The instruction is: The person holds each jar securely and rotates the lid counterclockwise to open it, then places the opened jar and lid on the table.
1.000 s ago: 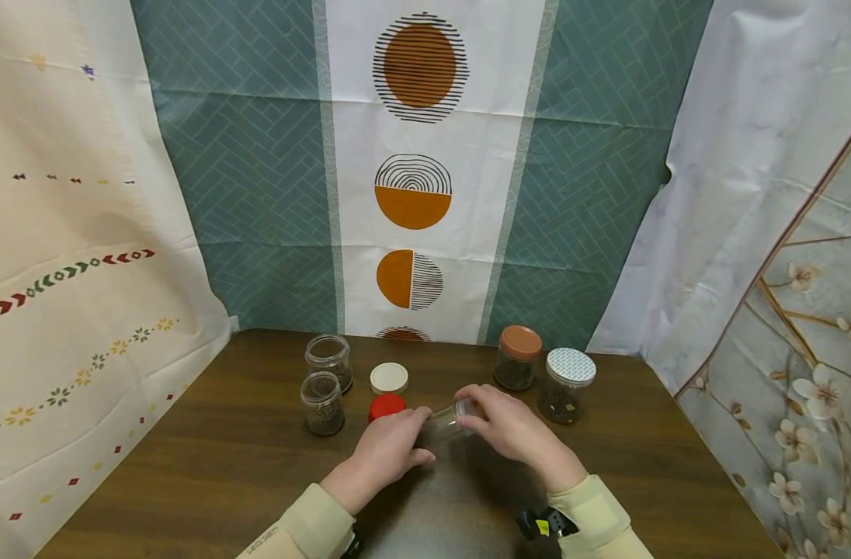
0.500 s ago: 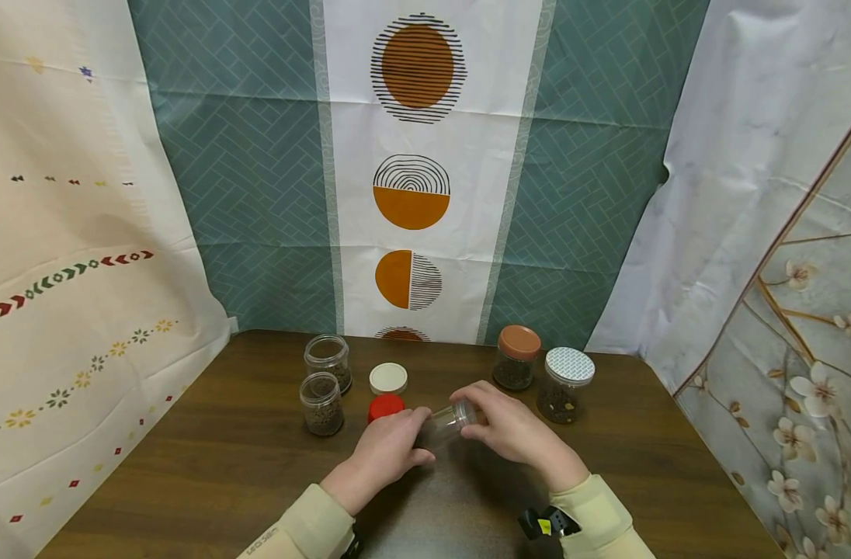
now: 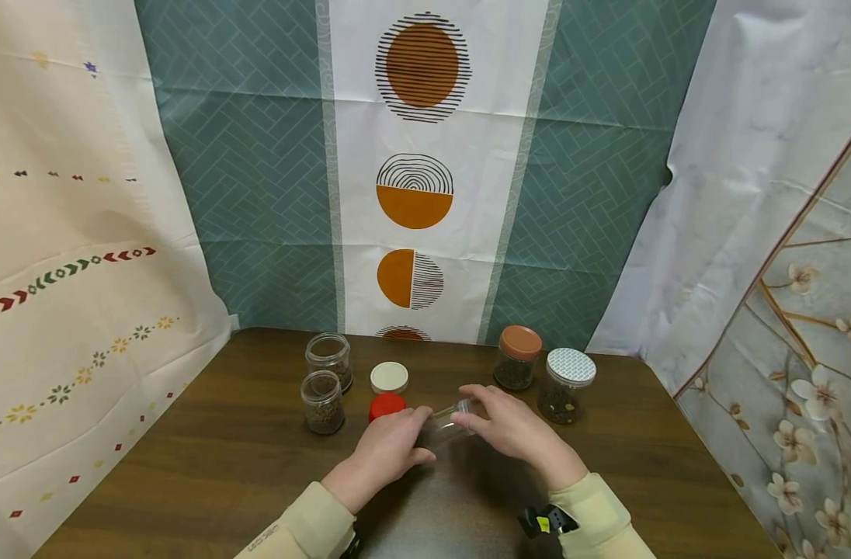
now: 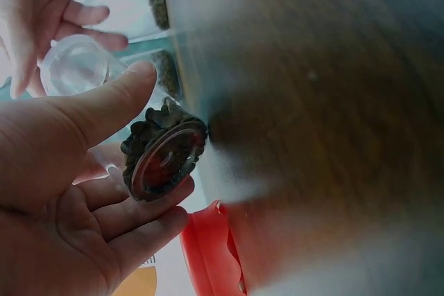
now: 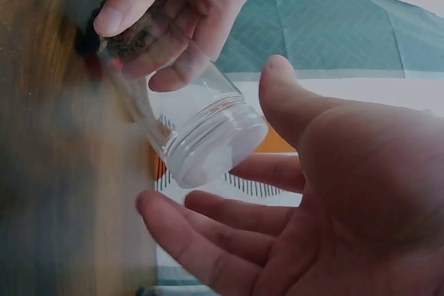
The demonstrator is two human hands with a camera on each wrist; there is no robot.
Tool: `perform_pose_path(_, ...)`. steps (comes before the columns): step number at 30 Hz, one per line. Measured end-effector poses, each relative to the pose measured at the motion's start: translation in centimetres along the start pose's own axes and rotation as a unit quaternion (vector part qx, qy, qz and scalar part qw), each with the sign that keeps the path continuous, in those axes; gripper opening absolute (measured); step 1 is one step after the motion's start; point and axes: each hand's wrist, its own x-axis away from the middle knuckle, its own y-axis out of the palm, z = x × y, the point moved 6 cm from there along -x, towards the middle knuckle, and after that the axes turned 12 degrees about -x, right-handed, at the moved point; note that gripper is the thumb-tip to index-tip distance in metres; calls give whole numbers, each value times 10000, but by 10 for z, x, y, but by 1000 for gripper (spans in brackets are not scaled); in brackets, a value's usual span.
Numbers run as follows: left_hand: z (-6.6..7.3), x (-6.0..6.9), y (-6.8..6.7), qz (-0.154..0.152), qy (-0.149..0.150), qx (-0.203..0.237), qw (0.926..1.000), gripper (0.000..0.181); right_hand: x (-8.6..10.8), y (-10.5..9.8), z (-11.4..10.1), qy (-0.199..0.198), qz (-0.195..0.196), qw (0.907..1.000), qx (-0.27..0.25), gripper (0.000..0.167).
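My left hand [image 3: 390,450] grips a clear jar [image 3: 445,425] near its base, thumb on one side and fingers on the other. The jar is tilted, with its clear lid end [image 5: 218,147] toward my right hand [image 3: 512,427]. Dark dried pieces [image 4: 149,133] lie at the jar's base in the left wrist view. In the right wrist view, the right hand's thumb and fingers are spread loosely about the lid end, the thumb apart from it. Whether a fingertip behind touches it, I cannot tell. A red lid [image 3: 387,405] lies just beyond the left hand, partly hidden.
Two uncovered jars, a rear one [image 3: 328,359] and a front one [image 3: 323,404], stand at left with dark contents. A cream lid [image 3: 389,377] lies behind the red one. At right stand a brown-lidded jar [image 3: 516,361] and a white-patterned-lid jar [image 3: 567,384]. Cloth hangs behind the wooden table [image 3: 209,458].
Around the jar's lid end, my right fingers and thumb have shifted slightly, drawing back and coming round again. The left hand keeps its grip on the jar in the same place.
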Motion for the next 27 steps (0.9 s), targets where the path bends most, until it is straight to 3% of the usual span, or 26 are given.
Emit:
perform_pose_path(7,1,-1,0,-11,-3,36,10000,58,-2,3,3,256,-218,9994,-123,48)
perform_pose_path(27,0,1,0,-59,-8,138,9999,58,6,1,-3,-942,-312,9951,-45,43)
